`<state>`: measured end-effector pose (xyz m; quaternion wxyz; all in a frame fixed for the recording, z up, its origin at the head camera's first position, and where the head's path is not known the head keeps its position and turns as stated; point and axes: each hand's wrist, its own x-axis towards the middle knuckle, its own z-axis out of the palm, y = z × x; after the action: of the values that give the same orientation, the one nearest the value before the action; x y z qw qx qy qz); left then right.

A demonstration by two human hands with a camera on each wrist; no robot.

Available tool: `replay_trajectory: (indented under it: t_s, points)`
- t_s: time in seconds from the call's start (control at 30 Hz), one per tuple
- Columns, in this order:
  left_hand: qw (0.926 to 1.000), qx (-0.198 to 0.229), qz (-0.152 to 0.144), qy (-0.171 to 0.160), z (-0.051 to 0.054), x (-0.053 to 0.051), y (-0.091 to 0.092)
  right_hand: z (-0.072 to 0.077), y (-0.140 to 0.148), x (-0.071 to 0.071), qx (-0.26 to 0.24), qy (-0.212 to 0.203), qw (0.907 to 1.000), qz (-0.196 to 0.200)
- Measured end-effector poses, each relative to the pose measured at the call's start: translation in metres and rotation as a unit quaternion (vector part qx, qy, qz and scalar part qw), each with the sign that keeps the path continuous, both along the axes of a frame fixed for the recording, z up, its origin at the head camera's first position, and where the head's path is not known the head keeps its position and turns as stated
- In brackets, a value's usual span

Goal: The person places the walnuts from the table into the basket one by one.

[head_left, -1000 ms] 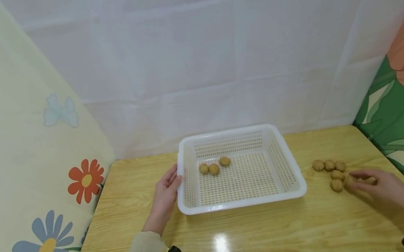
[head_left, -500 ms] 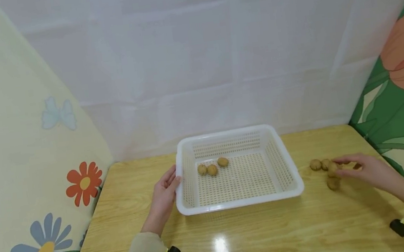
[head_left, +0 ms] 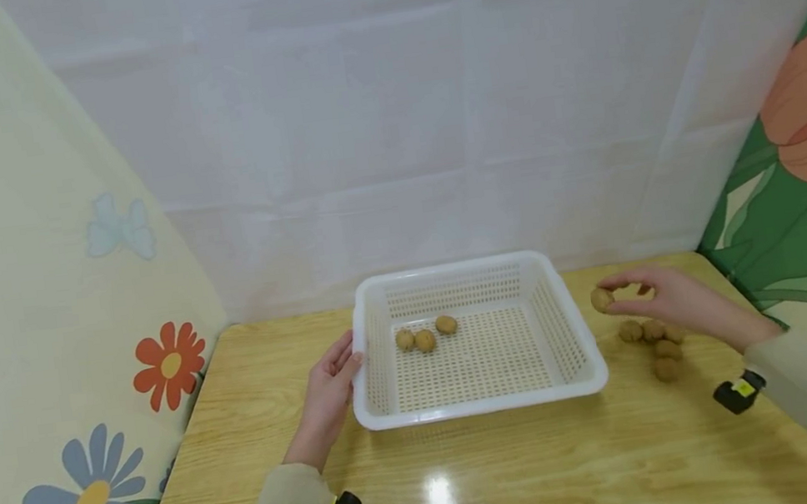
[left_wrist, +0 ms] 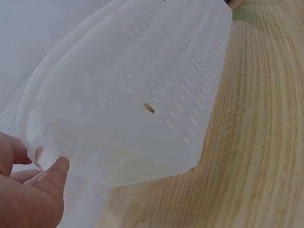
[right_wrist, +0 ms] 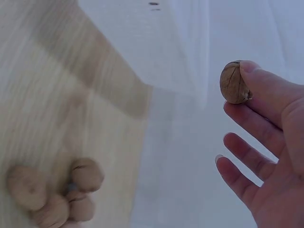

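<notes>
A white plastic basket (head_left: 483, 406) with slotted walls stands mid-table, three walnuts (head_left: 425, 341) lying toward its back left. My left hand (head_left: 329, 404) grips its left rim; in the left wrist view the thumb (left_wrist: 59, 171) presses the outer wall and the other fingers are partly hidden behind the rim. Off the basket's right side, my right hand (head_left: 670, 303) pinches a single walnut (head_left: 602, 300) between thumb and fingertips, raised above the table. The right wrist view shows that walnut (right_wrist: 234, 83) clearly, with the remaining fingers spread loosely below it.
Several walnuts (head_left: 663, 350) lie clustered on the wooden table (head_left: 551, 469), right of the basket and below my right hand. A white cloth (head_left: 357, 123) hangs behind the table. Flower-printed panels (head_left: 72, 326) stand at both sides.
My right hand has picked a walnut from the right-hand cluster, lifting it and carrying it left and away from me toward the basket. My left hand and the basket stay put.
</notes>
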<state>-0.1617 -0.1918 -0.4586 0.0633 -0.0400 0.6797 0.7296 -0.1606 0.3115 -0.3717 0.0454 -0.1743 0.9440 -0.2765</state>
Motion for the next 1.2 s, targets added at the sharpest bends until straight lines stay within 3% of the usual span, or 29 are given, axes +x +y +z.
replay_trajectory:
  t_s: [0.3,0.47,0.73,0.9,1.2]
  points:
    - [1.0000,0.008,-0.004,0.001,0.000,-0.002,-0.002,0.013,-0.045,-0.034,-0.006,-0.001,0.9990,0.044]
    - [1.0000,0.005,-0.002,0.000,-0.001,-0.001,-0.003,0.010,-0.068,-0.055,0.003,0.017,0.9970,0.075]
    - [0.9999,0.010,0.002,0.004,-0.001,0.001,-0.003,0.003,-0.104,-0.085,-0.003,0.011,0.9956,0.093]
    - [1.0000,0.007,0.002,0.006,0.000,0.001,-0.002,-0.006,-0.127,-0.098,-0.019,0.010,0.9932,0.115]
    - [0.9999,0.010,0.003,0.009,0.000,0.001,-0.001,-0.035,-0.155,-0.115,-0.035,-0.034,0.9900,0.133]
